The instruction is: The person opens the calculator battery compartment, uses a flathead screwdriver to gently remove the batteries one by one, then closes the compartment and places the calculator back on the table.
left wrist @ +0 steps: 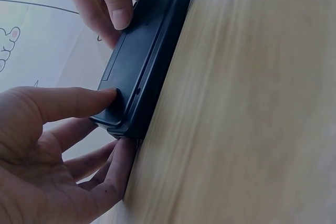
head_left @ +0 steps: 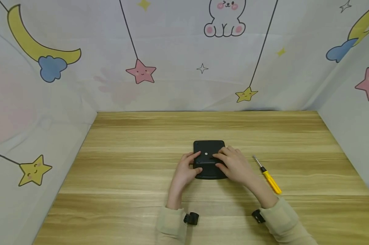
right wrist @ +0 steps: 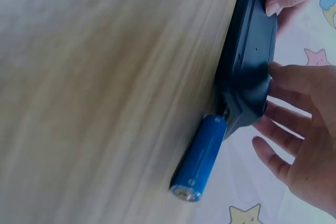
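A flat black device, calculator-like in outline, lies on the table with a small white dot on its upper face. My left hand holds its left side. In the left wrist view the left thumb rests on the face, with other fingers at the edge and underneath. From the right, my right hand touches the face with thumb and index finger, its remaining fingers spread loosely. A blue battery lies by the device's near corner in the right wrist view; the head view does not show it.
Right of the right hand lies a screwdriver with a yellow handle and metal shaft. The wood-grain table meets a patterned cloth wall at the back and sides. Each sleeve cuff carries a black wrist camera.
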The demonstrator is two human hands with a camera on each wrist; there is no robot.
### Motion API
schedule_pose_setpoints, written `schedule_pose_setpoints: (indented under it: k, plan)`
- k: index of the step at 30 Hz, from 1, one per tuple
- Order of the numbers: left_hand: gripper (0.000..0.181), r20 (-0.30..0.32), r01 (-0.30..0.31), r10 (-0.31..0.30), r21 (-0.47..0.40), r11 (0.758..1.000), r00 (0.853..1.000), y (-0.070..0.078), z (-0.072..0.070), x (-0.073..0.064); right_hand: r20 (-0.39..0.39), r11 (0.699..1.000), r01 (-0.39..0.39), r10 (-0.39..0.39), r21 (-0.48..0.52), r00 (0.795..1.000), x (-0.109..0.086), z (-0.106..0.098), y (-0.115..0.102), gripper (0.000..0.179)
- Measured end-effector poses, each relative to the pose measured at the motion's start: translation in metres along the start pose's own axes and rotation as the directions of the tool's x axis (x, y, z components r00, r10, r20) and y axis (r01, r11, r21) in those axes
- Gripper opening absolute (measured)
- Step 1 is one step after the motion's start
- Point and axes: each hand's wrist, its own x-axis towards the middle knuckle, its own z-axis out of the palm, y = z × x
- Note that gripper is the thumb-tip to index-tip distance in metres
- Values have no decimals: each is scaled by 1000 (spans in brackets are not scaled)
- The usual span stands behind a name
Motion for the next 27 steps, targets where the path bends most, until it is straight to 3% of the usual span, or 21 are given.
schedule_pose_setpoints:
  k: [8, 16, 27]
  plan:
    - [63, 13, 11, -11, 10, 1000, 1000, 1, -1, 0, 0, 996, -48, 48, 70, 999, -8, -1, 11, 30]
    - [61, -2, -39, 39, -4, 999, 999, -2, -1, 0, 15, 986, -72, 71, 149, 997, -14, -2, 20, 27]
    - [61, -24, -53, 53, -7, 999, 998, -2, 0, -1, 64, 993, -16, 9, 120, 998, -13, -3, 26, 33]
